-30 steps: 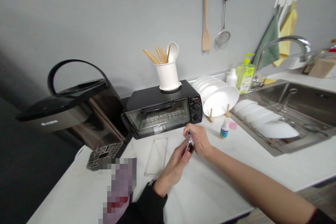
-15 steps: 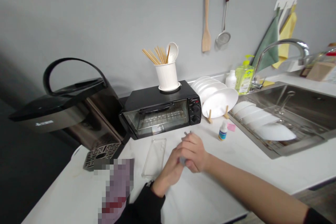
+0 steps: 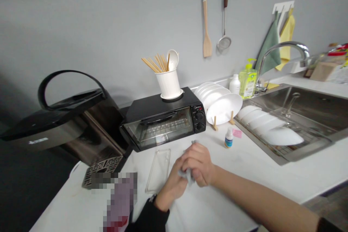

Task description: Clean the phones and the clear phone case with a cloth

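Note:
Above the white counter, my right hand [image 3: 198, 162] is closed over my left hand [image 3: 175, 180], with a crumpled grey cloth [image 3: 188, 176] pressed between them. Bits of the cloth stick out below the fingers and at the top. Most of my left fingers are hidden under the right ones. Whether anything is wrapped inside the cloth, I cannot tell. Just left of the hands a clear phone case [image 3: 158, 171] lies flat on the counter. A small white bottle with a blue and yellow label [image 3: 228, 139] stands to the right, beside a pink paper slip [image 3: 237, 133].
Behind the hands sits a black toaster oven [image 3: 163, 123] bearing a white utensil holder [image 3: 169, 84]. A dark drink dispenser [image 3: 92, 127] stands at left, a pixelated purple item [image 3: 122, 199] in front. Plates [image 3: 224, 108] stand in a rack near the sink [image 3: 323, 116], which holds white bowls [image 3: 282, 135].
The view has shifted slightly, so the surroundings sit lower and mostly further left. My hands stay clasped, and more of the grey cloth now shows below the fingers.

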Motion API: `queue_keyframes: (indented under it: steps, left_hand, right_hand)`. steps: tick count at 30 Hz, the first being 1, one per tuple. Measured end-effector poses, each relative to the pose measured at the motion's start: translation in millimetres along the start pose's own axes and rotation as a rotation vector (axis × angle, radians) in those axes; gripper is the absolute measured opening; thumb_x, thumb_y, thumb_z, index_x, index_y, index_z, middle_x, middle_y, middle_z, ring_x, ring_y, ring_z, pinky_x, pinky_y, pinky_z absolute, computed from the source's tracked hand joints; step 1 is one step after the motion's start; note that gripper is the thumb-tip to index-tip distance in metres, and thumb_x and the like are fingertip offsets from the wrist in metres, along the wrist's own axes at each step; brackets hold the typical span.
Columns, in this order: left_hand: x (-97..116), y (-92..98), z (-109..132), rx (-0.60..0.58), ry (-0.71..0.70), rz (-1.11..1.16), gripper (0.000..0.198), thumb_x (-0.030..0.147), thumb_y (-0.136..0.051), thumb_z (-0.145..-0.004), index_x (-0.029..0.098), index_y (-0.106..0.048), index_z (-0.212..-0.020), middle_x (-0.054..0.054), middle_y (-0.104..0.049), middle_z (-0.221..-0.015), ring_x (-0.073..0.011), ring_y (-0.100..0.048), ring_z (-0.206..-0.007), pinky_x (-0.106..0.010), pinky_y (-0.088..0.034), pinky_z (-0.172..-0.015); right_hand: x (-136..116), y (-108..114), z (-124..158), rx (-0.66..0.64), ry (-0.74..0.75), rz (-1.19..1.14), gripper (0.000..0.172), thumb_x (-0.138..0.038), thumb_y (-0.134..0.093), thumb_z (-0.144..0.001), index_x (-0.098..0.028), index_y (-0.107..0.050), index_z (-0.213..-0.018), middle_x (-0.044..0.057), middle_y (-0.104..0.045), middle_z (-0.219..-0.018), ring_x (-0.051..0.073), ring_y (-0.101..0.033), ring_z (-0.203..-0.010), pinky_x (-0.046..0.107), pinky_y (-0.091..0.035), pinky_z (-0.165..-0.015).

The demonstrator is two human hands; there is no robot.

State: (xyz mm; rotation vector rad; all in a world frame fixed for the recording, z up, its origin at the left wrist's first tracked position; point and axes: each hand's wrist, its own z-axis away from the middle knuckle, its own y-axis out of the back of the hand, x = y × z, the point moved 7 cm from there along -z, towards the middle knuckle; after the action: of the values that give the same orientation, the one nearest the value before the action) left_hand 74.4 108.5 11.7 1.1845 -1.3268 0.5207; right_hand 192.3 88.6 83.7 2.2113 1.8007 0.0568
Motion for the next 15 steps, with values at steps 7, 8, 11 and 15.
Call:
queue_keyframes:
  steps: [7,8,11,15]
  left_hand:
    - [6,0.0,-1,-0.055,-0.05,-0.025,0.057,0.072,-0.06,-0.086,0.02,-0.067,-0.109,-0.01,-0.065,-0.105,-0.0298,-0.057,-0.101,-0.043,-0.048,-0.098]
    - [11,0.2,-1,-0.052,-0.071,-0.028,0.06,0.074,-0.061,-0.084,0.021,-0.067,-0.112,-0.01,-0.065,-0.107,-0.0308,-0.057,-0.103,-0.044,-0.047,-0.099]
    - [17,-0.1,-2,-0.051,-0.076,-0.037,0.065,0.076,-0.056,-0.086,0.02,-0.066,-0.117,-0.01,-0.064,-0.101,-0.0292,-0.056,-0.096,-0.042,-0.048,-0.094]
    - [13,0.3,-3,-0.064,-0.07,-0.045,0.059,0.073,-0.06,-0.086,0.02,-0.068,-0.11,-0.01,-0.065,-0.101,-0.0298,-0.056,-0.099,-0.043,-0.047,-0.099]
  right_hand:
    - [4,2,1,0.035,-0.023,-0.028,0.052,-0.047,-0.019,-0.109,-0.024,-0.061,-0.089,0.005,-0.068,-0.079,0.02,-0.062,-0.072,0.038,-0.045,-0.068]
    - [2,2,2,0.029,0.006,-0.024,0.05,-0.049,-0.022,-0.108,-0.025,-0.061,-0.09,0.005,-0.069,-0.081,0.021,-0.062,-0.072,0.038,-0.045,-0.068]
    - [10,4,5,0.09,-0.09,-0.034,0.05,-0.047,-0.019,-0.109,-0.024,-0.061,-0.094,0.005,-0.065,-0.079,0.02,-0.06,-0.07,0.036,-0.044,-0.065]
    - [3,1,8,0.128,-0.021,0.014,0.05,-0.047,-0.019,-0.109,-0.024,-0.06,-0.093,0.006,-0.065,-0.085,0.023,-0.061,-0.077,0.041,-0.046,-0.071]
